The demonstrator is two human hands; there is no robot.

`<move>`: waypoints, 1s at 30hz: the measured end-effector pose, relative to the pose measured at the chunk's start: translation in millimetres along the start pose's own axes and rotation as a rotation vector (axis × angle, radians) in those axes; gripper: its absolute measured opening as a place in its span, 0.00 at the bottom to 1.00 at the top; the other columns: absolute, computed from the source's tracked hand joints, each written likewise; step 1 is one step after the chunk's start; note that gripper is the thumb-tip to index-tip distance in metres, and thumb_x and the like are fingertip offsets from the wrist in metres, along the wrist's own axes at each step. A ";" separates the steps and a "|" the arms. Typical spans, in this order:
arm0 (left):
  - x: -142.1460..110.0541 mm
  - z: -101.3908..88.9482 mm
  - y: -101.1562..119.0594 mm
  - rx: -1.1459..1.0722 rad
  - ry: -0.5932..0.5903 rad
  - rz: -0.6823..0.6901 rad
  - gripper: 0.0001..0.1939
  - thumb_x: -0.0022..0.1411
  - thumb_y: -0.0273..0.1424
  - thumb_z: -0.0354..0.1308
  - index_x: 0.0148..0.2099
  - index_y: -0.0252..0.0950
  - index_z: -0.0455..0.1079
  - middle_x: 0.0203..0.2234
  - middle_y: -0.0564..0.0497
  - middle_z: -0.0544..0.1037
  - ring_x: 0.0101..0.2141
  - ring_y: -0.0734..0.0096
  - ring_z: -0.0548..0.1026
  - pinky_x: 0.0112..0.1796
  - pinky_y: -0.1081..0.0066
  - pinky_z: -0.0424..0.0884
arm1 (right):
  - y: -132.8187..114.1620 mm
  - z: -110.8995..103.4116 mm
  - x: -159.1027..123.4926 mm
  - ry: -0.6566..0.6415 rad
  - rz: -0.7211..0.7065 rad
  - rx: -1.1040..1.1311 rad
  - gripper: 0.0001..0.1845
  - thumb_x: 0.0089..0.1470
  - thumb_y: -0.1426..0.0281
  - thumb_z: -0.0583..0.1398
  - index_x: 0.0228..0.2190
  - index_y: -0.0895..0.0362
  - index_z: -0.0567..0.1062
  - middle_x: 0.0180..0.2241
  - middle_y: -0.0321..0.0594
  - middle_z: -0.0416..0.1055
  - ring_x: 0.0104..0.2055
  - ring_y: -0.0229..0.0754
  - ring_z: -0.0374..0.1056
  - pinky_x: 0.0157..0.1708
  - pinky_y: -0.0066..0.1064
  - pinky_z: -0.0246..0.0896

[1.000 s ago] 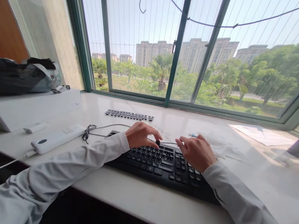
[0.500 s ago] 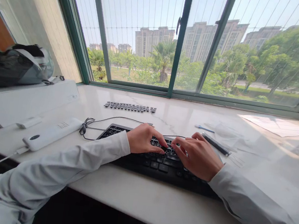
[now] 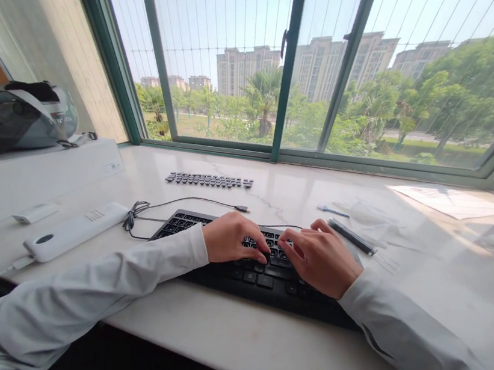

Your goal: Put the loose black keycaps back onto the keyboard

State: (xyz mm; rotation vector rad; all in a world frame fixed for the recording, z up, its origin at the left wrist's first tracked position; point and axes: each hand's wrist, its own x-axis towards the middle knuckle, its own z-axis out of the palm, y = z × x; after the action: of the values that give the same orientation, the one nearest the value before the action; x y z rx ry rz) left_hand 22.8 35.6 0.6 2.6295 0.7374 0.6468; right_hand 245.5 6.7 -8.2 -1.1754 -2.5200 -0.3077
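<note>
A black keyboard (image 3: 234, 280) lies on the white sill in front of me, many of its key positions without caps in the upper part. My left hand (image 3: 233, 241) is over its middle, thumb and forefinger closed round a small dark piece that looks like a keycap, low against the keys. My right hand (image 3: 321, 258) rests just to the right, fingers bent and fingertips close together on the keyboard. Whatever may be between them is hidden. Loose black keycaps (image 3: 209, 180) stand in rows behind the keyboard.
A bundled USB cable (image 3: 138, 210) and a white power strip (image 3: 74, 232) lie at left, before a white box (image 3: 43, 173) bearing a dark bag (image 3: 19, 118). Behind my right hand are a small blue brush-like tool (image 3: 333, 211), a black bar (image 3: 352, 236) and clear plastic (image 3: 374, 217).
The view has shifted slightly, so the scene sits a little further left. My left fingertips are slightly lower on the keyboard, the dark piece less visible. The right hand stays almost in place.
</note>
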 end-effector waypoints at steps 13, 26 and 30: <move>-0.6 -2.9 0.2 0.063 -0.049 0.023 0.08 0.56 0.35 0.64 0.39 0.41 0.80 0.28 0.54 0.80 0.22 0.80 0.69 0.28 0.78 0.65 | 0.7 -0.2 0.0 0.011 0.007 -0.023 0.16 0.64 0.66 0.48 0.32 0.55 0.72 0.23 0.35 0.74 0.24 0.36 0.66 0.40 0.33 0.45; -4.6 -2.0 0.9 0.156 -0.040 0.121 0.11 0.60 0.35 0.59 0.42 0.38 0.79 0.31 0.50 0.80 0.31 0.74 0.77 0.35 0.77 0.71 | 1.0 -1.8 -0.8 -0.008 0.019 -0.017 0.15 0.64 0.66 0.48 0.33 0.55 0.73 0.23 0.35 0.75 0.24 0.37 0.66 0.43 0.34 0.45; -3.6 -2.3 1.4 0.136 -0.016 0.120 0.10 0.59 0.34 0.61 0.41 0.38 0.79 0.30 0.50 0.80 0.28 0.76 0.76 0.32 0.78 0.71 | 1.0 -2.3 -0.7 -0.003 0.019 -0.019 0.15 0.64 0.65 0.48 0.33 0.55 0.73 0.23 0.35 0.75 0.23 0.37 0.65 0.43 0.34 0.45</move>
State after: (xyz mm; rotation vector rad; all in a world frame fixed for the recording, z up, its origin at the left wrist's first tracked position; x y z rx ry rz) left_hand 19.3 32.9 1.9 2.8184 0.6436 0.6271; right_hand 247.2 6.1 -6.3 -1.2072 -2.5127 -0.3261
